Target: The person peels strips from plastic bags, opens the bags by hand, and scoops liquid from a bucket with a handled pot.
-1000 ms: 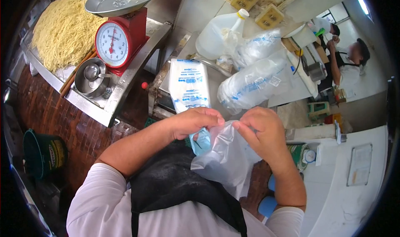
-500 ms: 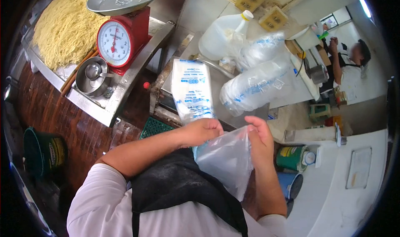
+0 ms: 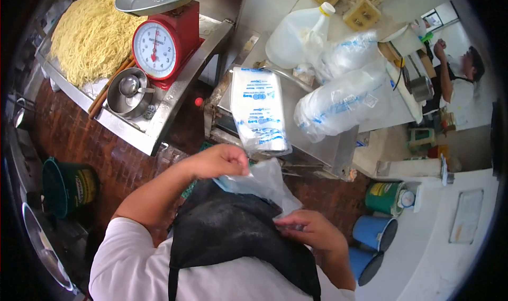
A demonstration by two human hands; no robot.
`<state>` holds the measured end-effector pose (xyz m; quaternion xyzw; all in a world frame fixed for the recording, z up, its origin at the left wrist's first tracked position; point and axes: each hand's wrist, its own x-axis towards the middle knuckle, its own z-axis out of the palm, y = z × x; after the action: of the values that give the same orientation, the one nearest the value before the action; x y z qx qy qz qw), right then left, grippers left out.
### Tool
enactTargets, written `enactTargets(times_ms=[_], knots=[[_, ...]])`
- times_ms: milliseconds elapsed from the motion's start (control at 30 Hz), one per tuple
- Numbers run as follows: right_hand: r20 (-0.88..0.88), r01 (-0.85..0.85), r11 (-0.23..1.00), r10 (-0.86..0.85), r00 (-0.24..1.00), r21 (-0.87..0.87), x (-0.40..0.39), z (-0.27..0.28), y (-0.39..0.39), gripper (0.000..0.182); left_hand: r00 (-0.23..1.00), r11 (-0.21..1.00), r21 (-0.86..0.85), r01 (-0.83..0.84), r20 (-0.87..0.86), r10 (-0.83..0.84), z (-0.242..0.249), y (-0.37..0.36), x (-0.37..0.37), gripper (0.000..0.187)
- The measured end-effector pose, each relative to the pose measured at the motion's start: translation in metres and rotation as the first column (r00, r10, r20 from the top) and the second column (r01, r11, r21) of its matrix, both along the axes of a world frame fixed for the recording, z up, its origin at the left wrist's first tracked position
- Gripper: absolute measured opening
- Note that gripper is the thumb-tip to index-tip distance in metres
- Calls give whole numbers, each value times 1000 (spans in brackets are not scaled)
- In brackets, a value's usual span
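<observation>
A clear plastic bag (image 3: pixel 270 182) is stretched slantwise in front of the black apron. My left hand (image 3: pixel 222 162) pinches its upper left end. Lower down on the right, my right hand (image 3: pixel 313 228) has its fingers closed round the bag's other end, partly hidden by the hand itself. Just beyond the hands, a packet of plastic bags (image 3: pixel 259 108) with blue print lies on the metal table (image 3: pixel 330 153). Beside it are wrapped rolls of clear plastic (image 3: pixel 338 102).
Back left, a red dial scale (image 3: pixel 156 47) stands by a heap of yellow noodles (image 3: pixel 92 36) and a metal pot (image 3: pixel 124 102) with a ladle. A translucent jug (image 3: pixel 291 41) is behind the packet. Buckets (image 3: pixel 69 187) sit on the floor. Another person (image 3: pixel 452 81) is at the far right.
My right hand has moved down and toward my body, pulling the bag out slantwise. My left hand has shifted left. The view has turned slightly, so the surroundings sit further right.
</observation>
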<state>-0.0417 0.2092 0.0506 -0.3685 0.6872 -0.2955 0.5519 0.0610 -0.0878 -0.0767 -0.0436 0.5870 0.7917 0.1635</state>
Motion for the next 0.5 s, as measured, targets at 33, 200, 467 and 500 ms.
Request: enactTargets(times_ms=[33, 200, 467, 500], knots=[[45, 30, 999, -29, 999, -29, -5, 2, 4, 30, 999, 989, -148, 27, -38, -33, 2, -13, 6, 12], [330, 820, 550, -753, 569, -158, -38, -20, -2, 25, 950, 318, -912, 261, 185, -250, 22, -50, 38, 16], [770, 949, 242, -638, -1, 202, -44, -102, -82, 39, 996, 163, -985, -62, -71, -51, 34, 23, -61, 54], [827, 931, 314, -561, 25, 185, -44, -101, -80, 45, 993, 180, -979, -99, -109, -45, 23, 28, -75, 40]])
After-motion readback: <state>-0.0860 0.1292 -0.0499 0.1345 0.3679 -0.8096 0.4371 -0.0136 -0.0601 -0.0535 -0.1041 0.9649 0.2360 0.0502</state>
